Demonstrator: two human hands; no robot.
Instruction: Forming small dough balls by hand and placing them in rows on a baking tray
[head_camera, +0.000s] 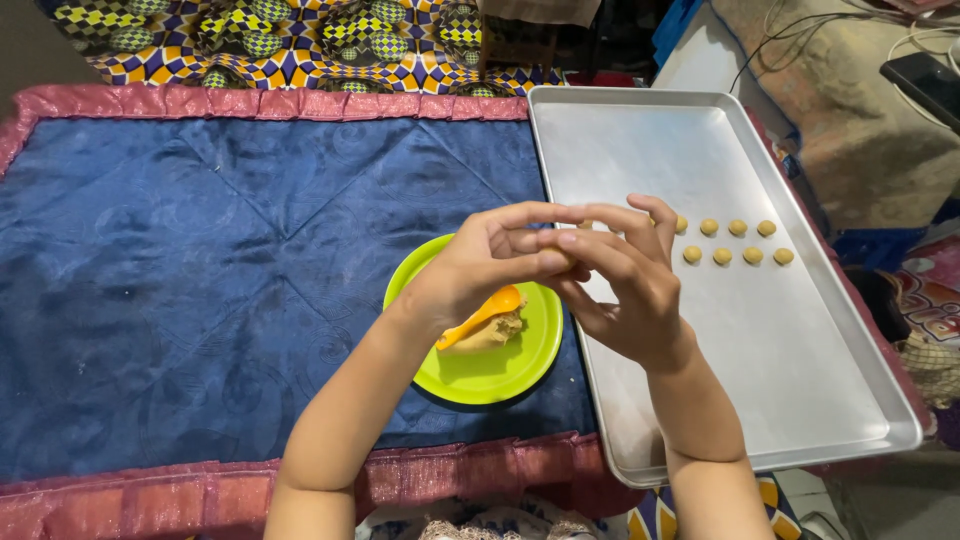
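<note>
1. Over the left edge of the metal tray (720, 400), the left hand (480, 262) and right hand (625, 285) meet, fingertips pinched on a small piece of dough (565, 258), mostly hidden.
2. The rows of dough balls (737, 242) lie just right of the hands, nearer the right hand.
3. The green plate (500, 375), holding the orange spoon (487, 312) and the dough lump (497, 330), sits directly below the left hand.

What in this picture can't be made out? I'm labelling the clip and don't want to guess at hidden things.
Head view only:
- What sits between the left hand and right hand: the fingers cover it.
- Dough balls on the metal tray: the right hand hides the row's left end, so no full count.
- Lump under the orange spoon on the green plate: partly hidden by the left wrist.
- Dark phone: cut off by the right edge.
</note>
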